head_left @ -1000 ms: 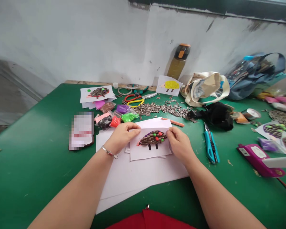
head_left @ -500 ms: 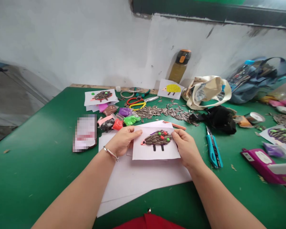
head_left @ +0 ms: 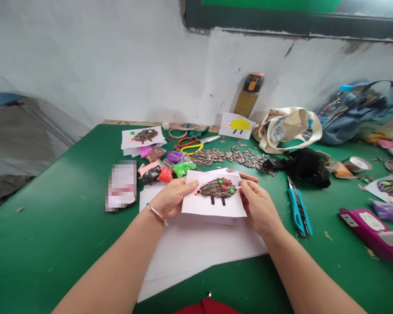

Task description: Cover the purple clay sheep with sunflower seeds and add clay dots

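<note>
A white card [head_left: 196, 207] bears a hedgehog made of sunflower seeds, with red and green dots, a pink snout and two black legs. My left hand [head_left: 172, 196] pinches its left edge, thumb on top. At its right edge, my right hand [head_left: 258, 205] grips it between thumb and fingers. The card is raised and slightly tilted over white paper sheets [head_left: 183, 253]. Behind it lie an orange stick [head_left: 247, 175] and a heap of loose sunflower seeds [head_left: 212, 157].
Clay packets [head_left: 180, 168], scissors [head_left: 196, 146] and a second seed card [head_left: 142, 135] lie at the back left. A teal cutter [head_left: 299, 209] and magenta device [head_left: 370, 226] are on the right. A bottle [head_left: 249, 93] leans on the wall.
The card has tilted up a little, its lower edge higher above the sheets, still between both hands. The whole view has shifted slightly, so the table things appear further right and lower.
</note>
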`<state>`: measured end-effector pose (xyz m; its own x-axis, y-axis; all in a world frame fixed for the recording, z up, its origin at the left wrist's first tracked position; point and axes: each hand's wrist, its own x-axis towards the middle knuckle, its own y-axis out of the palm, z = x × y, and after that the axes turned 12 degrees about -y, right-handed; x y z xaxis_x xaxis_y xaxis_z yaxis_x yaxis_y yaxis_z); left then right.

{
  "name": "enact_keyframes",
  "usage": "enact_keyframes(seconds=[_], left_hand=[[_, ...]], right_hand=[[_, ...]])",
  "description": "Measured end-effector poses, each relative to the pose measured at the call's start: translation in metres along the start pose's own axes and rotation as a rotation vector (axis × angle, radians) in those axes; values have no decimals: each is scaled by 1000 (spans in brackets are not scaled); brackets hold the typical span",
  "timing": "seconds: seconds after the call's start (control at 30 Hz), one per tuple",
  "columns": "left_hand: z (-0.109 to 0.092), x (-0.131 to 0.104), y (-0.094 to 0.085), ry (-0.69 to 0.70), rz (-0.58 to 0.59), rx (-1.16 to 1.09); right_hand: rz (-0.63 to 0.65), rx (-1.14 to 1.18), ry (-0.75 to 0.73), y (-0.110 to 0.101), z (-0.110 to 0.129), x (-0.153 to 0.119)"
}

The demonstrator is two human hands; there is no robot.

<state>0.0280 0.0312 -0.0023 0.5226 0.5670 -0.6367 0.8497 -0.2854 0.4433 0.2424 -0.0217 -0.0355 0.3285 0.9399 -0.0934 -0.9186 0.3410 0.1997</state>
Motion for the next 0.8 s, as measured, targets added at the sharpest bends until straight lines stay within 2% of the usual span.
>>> enact_keyframes(seconds=[0.2,0.43,0.57,0.7,0.8], left_hand=[[-5,-3,-2,31,-22,-37],[-5,-3,0,36,-47,-83],[-5,-3,0,26,-23,-88],[-5,-2,2,16,-8,-116],[-4,-2,4,12,-19,-142]], right_hand=[[3,-84,-23,0,0,0],[127,-186,-100,-3,-3,-1],[200,-264,-100,-4,-2,-2],[180,-275,-90,-4,1,-2],[155,-178,-41,-4,0,-2]])
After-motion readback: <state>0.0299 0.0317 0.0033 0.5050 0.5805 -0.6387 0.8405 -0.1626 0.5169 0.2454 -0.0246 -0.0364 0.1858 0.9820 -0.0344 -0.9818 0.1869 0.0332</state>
